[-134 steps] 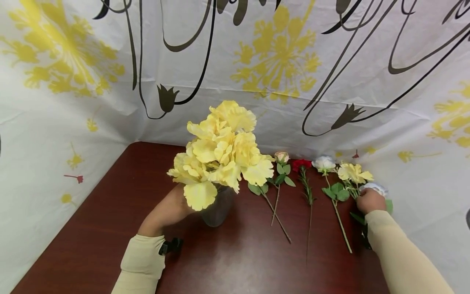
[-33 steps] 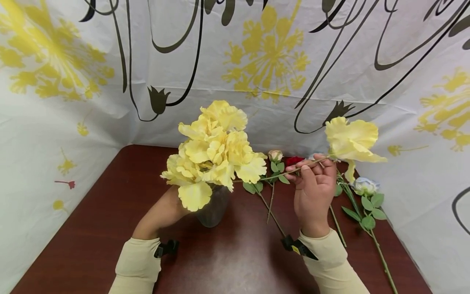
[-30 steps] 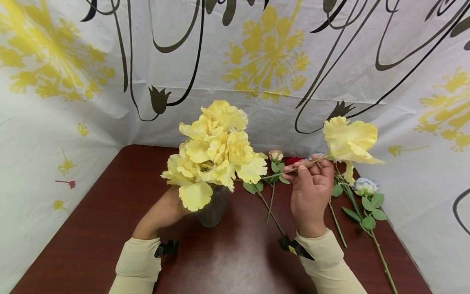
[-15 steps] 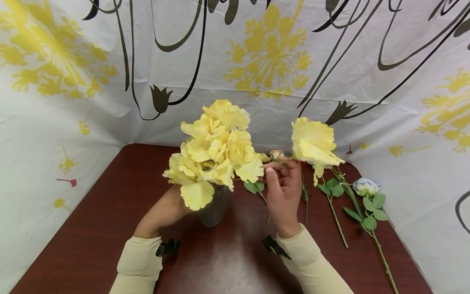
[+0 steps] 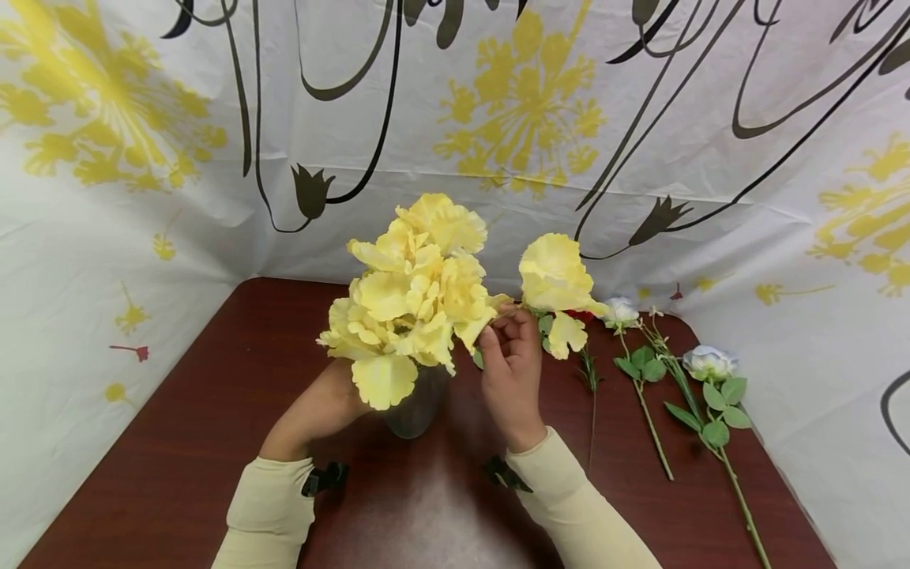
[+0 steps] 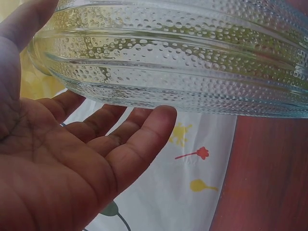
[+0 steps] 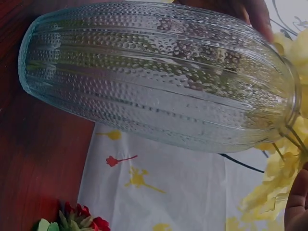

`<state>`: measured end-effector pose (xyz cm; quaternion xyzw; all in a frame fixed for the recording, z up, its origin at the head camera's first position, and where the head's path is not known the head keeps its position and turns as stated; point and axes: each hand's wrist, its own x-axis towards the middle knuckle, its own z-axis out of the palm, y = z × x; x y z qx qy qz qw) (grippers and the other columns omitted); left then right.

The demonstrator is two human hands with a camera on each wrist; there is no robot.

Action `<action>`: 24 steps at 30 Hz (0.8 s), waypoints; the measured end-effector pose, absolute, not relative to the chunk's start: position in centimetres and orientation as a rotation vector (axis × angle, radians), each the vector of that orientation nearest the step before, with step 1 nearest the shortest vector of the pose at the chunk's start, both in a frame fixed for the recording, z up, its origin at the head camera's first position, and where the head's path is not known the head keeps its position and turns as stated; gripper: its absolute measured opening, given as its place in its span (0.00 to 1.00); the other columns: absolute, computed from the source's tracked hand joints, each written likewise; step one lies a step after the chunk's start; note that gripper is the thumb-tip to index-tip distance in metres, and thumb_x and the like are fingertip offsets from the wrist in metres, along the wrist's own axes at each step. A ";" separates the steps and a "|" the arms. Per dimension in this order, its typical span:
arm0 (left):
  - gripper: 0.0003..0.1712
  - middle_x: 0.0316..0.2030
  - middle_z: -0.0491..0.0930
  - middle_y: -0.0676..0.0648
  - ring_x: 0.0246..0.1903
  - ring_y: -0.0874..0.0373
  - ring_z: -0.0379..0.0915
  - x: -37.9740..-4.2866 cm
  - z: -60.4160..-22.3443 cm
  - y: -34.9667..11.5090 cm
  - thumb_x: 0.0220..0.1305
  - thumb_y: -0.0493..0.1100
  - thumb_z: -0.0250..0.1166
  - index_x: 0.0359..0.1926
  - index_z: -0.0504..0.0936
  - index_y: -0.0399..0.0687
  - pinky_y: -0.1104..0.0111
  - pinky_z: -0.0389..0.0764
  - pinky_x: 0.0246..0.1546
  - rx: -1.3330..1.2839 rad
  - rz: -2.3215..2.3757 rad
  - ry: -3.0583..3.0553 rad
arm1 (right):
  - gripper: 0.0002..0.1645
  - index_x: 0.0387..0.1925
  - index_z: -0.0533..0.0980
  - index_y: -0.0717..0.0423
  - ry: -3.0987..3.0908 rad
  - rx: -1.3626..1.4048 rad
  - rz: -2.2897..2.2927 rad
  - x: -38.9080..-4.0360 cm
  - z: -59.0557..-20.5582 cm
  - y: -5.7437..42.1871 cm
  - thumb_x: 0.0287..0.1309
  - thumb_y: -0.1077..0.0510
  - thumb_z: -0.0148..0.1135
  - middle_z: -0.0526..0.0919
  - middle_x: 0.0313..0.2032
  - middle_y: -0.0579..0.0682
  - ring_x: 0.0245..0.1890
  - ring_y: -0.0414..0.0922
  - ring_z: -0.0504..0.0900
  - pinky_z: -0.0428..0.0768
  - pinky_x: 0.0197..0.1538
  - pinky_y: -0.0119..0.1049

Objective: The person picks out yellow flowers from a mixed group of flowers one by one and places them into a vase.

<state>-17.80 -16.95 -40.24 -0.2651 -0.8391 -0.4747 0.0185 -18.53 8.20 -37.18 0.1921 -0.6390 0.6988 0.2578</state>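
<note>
A clear ribbed glass vase (image 5: 418,407) stands on the table, holding a full bunch of yellow flowers (image 5: 415,292). My left hand (image 5: 327,407) cups the vase from the left; in the left wrist view its lightly bent fingers (image 6: 139,139) lie along the dimpled glass, thumb on the other side. My right hand (image 5: 513,371) pinches the stem of another yellow flower (image 5: 556,276), close by the right side of the bunch. The bloom leans out to the right beyond the fingers. In the right wrist view, stems (image 7: 294,137) show at the vase's mouth, near my right fingers (image 7: 299,197).
On the dark red table (image 5: 178,442), a white rose (image 5: 620,314) and a pale blue rose (image 5: 711,363) lie to the right. A red flower (image 5: 579,314) is partly hidden behind the held bloom. Printed white cloth (image 5: 398,142) hangs around the table's back and sides.
My right hand has picked up a yellow flower from the right and carried it left to the bunch, moving further left over the last second. The left hand stays at the vase.
</note>
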 end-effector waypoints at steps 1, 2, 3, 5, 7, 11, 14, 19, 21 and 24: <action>0.14 0.37 0.77 0.57 0.39 0.63 0.72 -17.8 -40.3 -16.9 0.61 0.38 0.71 0.47 0.80 0.48 0.68 0.75 0.43 -0.819 -1.468 -2.607 | 0.15 0.56 0.64 0.67 -1.754 0.494 1.890 -18.6 -37.2 8.1 0.71 0.68 0.51 0.71 0.36 0.51 0.29 0.43 0.70 0.70 0.32 0.32; 0.12 0.35 0.77 0.57 0.38 0.63 0.72 -17.8 -40.3 -16.9 0.60 0.38 0.71 0.45 0.81 0.48 0.68 0.76 0.42 -0.813 -1.464 -2.610 | 0.14 0.56 0.65 0.66 -1.782 0.467 1.880 -18.6 -37.3 8.0 0.71 0.68 0.51 0.72 0.35 0.50 0.28 0.43 0.69 0.69 0.31 0.32; 0.12 0.35 0.77 0.57 0.37 0.62 0.72 -17.8 -40.3 -16.9 0.60 0.38 0.71 0.45 0.81 0.48 0.67 0.75 0.42 -0.806 -1.469 -2.611 | 0.14 0.55 0.65 0.64 -1.810 0.438 1.876 -18.5 -37.4 7.8 0.71 0.68 0.51 0.72 0.36 0.49 0.28 0.42 0.68 0.68 0.31 0.32; 0.13 0.35 0.77 0.56 0.38 0.61 0.72 -17.8 -40.3 -16.9 0.61 0.39 0.70 0.46 0.80 0.48 0.67 0.75 0.43 -0.795 -1.488 -2.613 | 0.07 0.49 0.69 0.63 -1.886 0.381 1.840 -18.4 -37.6 7.5 0.72 0.67 0.52 0.73 0.31 0.47 0.23 0.40 0.66 0.66 0.28 0.31; 0.14 0.36 0.77 0.56 0.39 0.60 0.71 -17.8 -40.4 -16.9 0.62 0.40 0.70 0.48 0.79 0.48 0.66 0.74 0.44 -0.791 -1.499 -2.612 | 0.08 0.33 0.72 0.63 -1.953 0.348 1.789 -18.3 -37.9 7.3 0.71 0.66 0.54 0.70 0.22 0.44 0.17 0.38 0.63 0.64 0.23 0.30; 0.14 0.36 0.76 0.55 0.41 0.59 0.71 -17.8 -40.5 -17.0 0.64 0.40 0.69 0.50 0.79 0.47 0.66 0.73 0.44 -0.813 -1.511 -2.604 | 0.26 0.14 0.64 0.56 -2.010 0.352 1.738 -18.3 -38.5 6.8 0.72 0.64 0.53 0.57 0.12 0.42 0.10 0.38 0.54 0.58 0.18 0.31; 0.15 0.37 0.75 0.55 0.42 0.59 0.70 -17.7 -40.4 -17.0 0.64 0.39 0.68 0.51 0.77 0.47 0.66 0.72 0.45 -0.828 -1.503 -2.592 | 0.17 0.22 0.71 0.57 -2.056 0.369 1.768 -18.2 -39.0 6.4 0.70 0.65 0.52 0.60 0.16 0.38 0.13 0.36 0.55 0.61 0.22 0.31; 0.14 0.36 0.74 0.55 0.40 0.58 0.69 -17.5 -40.3 -17.0 0.64 0.38 0.68 0.49 0.77 0.46 0.65 0.72 0.44 -0.802 -1.484 -2.618 | 0.07 0.38 0.77 0.64 -2.038 0.452 1.843 -18.0 -39.5 6.0 0.67 0.71 0.53 0.73 0.28 0.36 0.25 0.31 0.69 0.72 0.34 0.30; 0.16 0.37 0.74 0.55 0.41 0.58 0.69 -17.5 -40.2 -16.9 0.64 0.39 0.68 0.52 0.77 0.46 0.64 0.72 0.44 -0.786 -1.488 -2.627 | 0.12 0.49 0.76 0.66 -1.963 0.490 1.895 -18.1 -39.5 5.9 0.66 0.72 0.55 0.77 0.36 0.40 0.34 0.32 0.73 0.75 0.41 0.30; 0.19 0.40 0.75 0.54 0.43 0.57 0.69 -17.5 -40.1 -16.8 0.64 0.39 0.68 0.55 0.75 0.46 0.63 0.71 0.45 -0.780 -1.493 -2.628 | 0.19 0.55 0.75 0.67 -1.930 0.521 1.901 -18.2 -39.4 5.9 0.63 0.75 0.55 0.79 0.40 0.44 0.34 0.35 0.72 0.73 0.41 0.32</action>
